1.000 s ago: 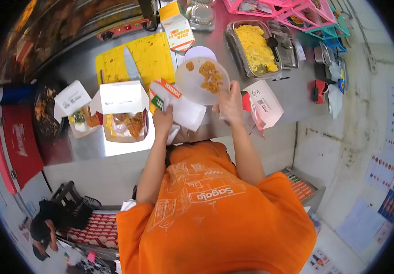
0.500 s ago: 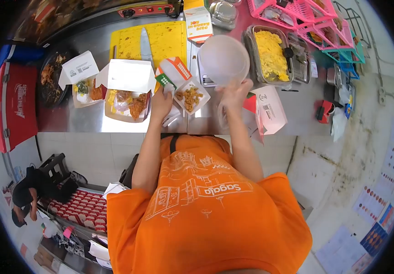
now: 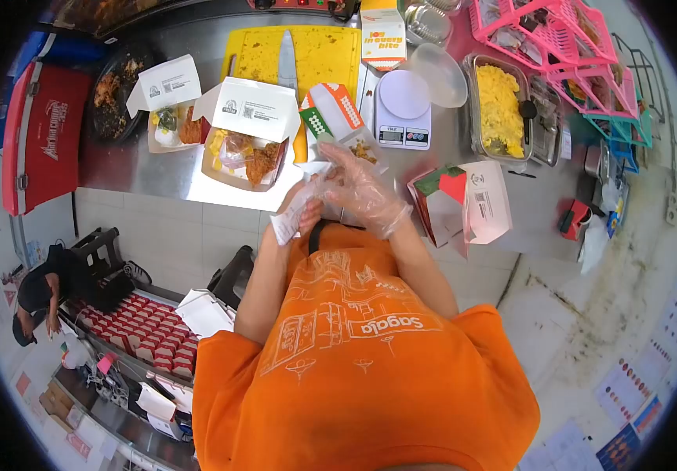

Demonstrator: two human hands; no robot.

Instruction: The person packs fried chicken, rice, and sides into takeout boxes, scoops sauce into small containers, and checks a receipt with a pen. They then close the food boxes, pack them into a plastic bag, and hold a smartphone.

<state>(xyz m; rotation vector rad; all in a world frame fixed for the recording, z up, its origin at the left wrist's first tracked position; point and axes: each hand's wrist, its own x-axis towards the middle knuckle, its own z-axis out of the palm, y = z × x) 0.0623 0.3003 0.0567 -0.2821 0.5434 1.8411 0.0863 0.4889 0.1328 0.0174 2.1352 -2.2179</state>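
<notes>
The right hand (image 3: 358, 188), in a clear plastic glove, is spread flat with fingers splayed over the left hand (image 3: 307, 206), which pinches a white paper receipt slip (image 3: 287, 220). Just beyond the fingers sits a small open white cardboard box of fried bits (image 3: 363, 151); farther off, a white digital kitchen scale (image 3: 403, 111)

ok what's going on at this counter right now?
A person in an orange shirt stands at a steel counter packing food. The right hand, in a clear plastic glove, reaches over a small open carton of fried pieces; the left hand holds a paper slip. Two open meal boxes sit to the left, a kitchen scale and a cutting board with a knife behind.
</notes>
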